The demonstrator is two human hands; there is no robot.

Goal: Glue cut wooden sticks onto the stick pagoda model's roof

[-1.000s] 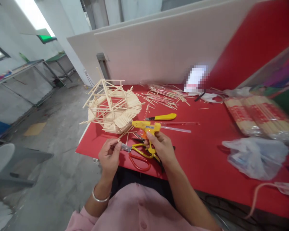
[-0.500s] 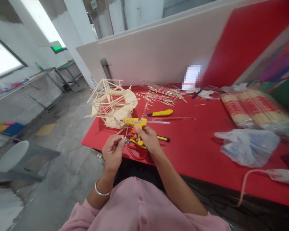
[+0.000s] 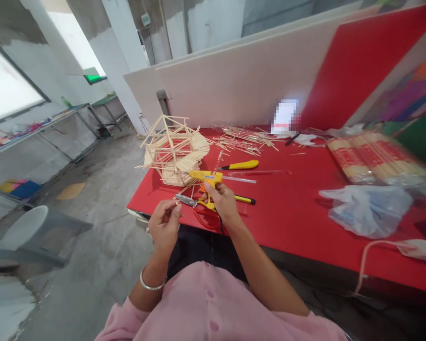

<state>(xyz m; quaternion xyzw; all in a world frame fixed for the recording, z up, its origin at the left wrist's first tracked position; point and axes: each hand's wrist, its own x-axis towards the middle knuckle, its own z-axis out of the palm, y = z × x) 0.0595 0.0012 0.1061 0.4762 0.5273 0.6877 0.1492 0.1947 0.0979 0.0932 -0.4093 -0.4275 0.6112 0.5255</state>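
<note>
My right hand (image 3: 224, 203) is closed around the handle of a yellow glue gun (image 3: 208, 177), whose nozzle points left. A clear glue stick (image 3: 239, 180) juts from its rear. My left hand (image 3: 165, 222) hovers at the table's front edge, thumb and fingers pinched on a tiny pale piece of wooden stick (image 3: 177, 203). Beyond both hands, a model built of wooden sticks (image 3: 177, 154) stands on the table's left end, the nozzle close in front of it. Scissors (image 3: 187, 200) lie below the gun, partly hidden by my right hand.
The red table (image 3: 287, 213) carries a yellow-handled cutter (image 3: 242, 165), another yellow-and-black tool (image 3: 244, 200), loose sticks (image 3: 237, 141), packed sticks (image 3: 372, 154) and a plastic bag (image 3: 369, 208). White boards (image 3: 234, 90) stand behind. A grey stool (image 3: 39, 232) is at left.
My left hand has drawn slightly left, away from the scissors, so their blades now show more. The glue gun stays in my right hand. The camera view has shifted a little.
</note>
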